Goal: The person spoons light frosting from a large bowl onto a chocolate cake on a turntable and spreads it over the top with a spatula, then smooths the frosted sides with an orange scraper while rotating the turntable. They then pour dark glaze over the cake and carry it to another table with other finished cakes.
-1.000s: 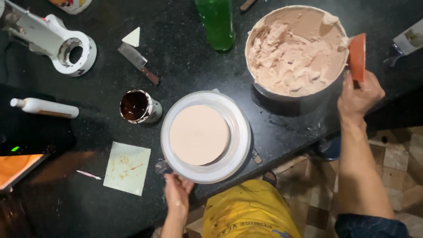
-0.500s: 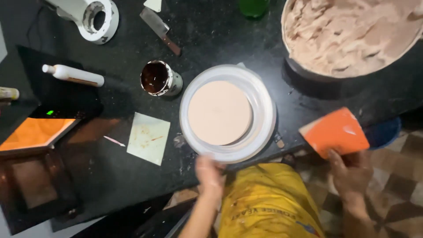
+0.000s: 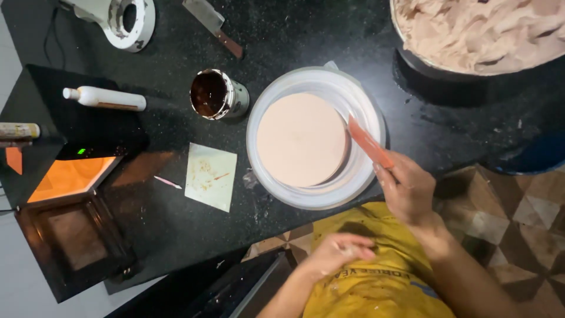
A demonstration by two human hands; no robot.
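Dark tabletop (image 3: 147,235) carries a brown-filled tin (image 3: 216,94), knife (image 3: 213,26), white bottle (image 3: 105,99), stained paper square (image 3: 210,176).

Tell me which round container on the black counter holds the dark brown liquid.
The small metal tin, left of the white turntable. Its contents are dark and glossy, while the large bowl at top right holds pale, fluffy cream.

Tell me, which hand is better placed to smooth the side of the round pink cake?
Probably the right hand. It holds the orange scraper, whose tip sits beside the cake on the white turntable. The left hand is back by the yellow shirt, off the counter and holding nothing I can see.
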